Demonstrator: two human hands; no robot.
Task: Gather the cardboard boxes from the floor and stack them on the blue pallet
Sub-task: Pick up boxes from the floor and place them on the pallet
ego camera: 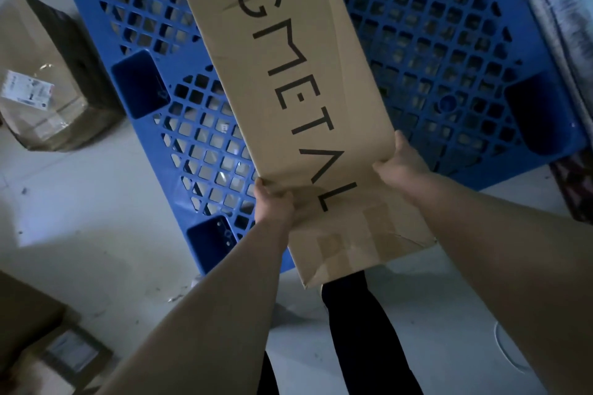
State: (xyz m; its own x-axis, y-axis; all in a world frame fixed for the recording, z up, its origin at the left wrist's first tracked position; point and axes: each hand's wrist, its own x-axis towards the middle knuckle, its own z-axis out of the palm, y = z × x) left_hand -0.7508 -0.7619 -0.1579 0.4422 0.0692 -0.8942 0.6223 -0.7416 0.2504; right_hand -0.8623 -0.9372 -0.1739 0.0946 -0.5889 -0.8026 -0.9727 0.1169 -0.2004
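Both hands clamp the near end of the long box point(288, 74): your left hand point(272, 202) curls round its 9 o'clock edge, your right hand point(401, 163) round its 3 o'clock edge. The box lies over the blue pallet point(539, 58); contact unclear. Probably early: one floor box point(41, 80) waits at 9 o'clock, another point(54, 349) at 7.

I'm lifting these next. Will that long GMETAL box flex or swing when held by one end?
Probably stiff: the GMETAL box shows straight edges though the left hand and right hand grip only its near end. Long and narrow, so likely to swing. Its taped near corner looks crumpled and may buckle.
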